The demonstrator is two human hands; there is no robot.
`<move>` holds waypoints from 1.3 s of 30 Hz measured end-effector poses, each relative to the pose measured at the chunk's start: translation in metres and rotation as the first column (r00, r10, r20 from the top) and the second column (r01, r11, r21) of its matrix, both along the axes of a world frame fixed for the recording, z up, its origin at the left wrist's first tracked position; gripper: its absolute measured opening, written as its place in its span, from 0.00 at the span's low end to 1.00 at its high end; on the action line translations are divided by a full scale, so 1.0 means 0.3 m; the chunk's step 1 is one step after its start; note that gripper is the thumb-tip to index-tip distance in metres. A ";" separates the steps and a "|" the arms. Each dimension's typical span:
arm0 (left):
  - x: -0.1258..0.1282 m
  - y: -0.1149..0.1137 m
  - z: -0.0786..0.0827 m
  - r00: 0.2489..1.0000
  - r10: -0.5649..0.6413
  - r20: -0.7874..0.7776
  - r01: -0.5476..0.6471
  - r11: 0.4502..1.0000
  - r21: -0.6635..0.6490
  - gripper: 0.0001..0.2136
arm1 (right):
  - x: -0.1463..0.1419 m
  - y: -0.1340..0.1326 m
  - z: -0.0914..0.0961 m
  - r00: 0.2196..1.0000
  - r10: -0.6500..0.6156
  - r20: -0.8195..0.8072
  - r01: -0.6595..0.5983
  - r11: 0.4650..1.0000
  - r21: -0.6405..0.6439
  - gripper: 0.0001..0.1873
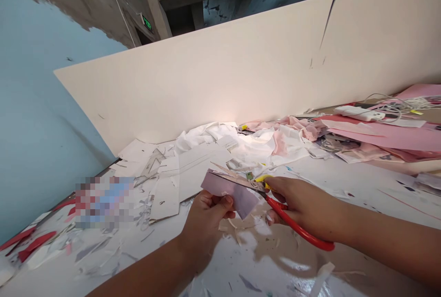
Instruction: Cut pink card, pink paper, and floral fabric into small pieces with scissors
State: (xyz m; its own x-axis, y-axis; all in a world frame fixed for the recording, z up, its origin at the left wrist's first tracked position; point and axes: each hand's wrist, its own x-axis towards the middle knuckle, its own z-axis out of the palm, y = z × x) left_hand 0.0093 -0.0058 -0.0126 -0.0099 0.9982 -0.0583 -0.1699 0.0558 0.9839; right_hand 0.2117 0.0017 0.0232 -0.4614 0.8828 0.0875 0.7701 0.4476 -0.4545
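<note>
My left hand pinches a piece of pale mauve card by its lower left part, holding it above the table. My right hand grips a pair of scissors with long red and yellow handles. The scissor blades reach into the card's upper edge, and the card's far side partly hides them. A thin strip along that edge looks partly cut, but I cannot tell how far. Both hands hover over a white table strewn with paper scraps.
A tall cream board stands behind the table beside a blue wall. White cloth, white card offcuts, pink sheets and a white power strip with cables lie beyond the hands. A pixelated patch hides something at left.
</note>
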 end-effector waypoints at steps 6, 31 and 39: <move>-0.002 0.005 -0.004 0.999 -0.033 0.027 0.032 0.999 0.015 0.09 | -0.003 -0.005 0.012 0.999 -0.002 0.032 0.003 1.000 -0.028 0.11; -0.003 0.003 -0.003 0.995 -0.078 0.058 0.076 0.996 0.043 0.08 | 0.009 0.023 -0.030 0.997 -0.009 0.081 0.001 0.995 0.100 0.18; -0.003 0.002 0.004 0.997 -0.065 0.048 0.064 0.998 0.026 0.10 | 0.015 0.032 -0.027 0.992 -0.054 0.110 0.042 0.993 0.112 0.18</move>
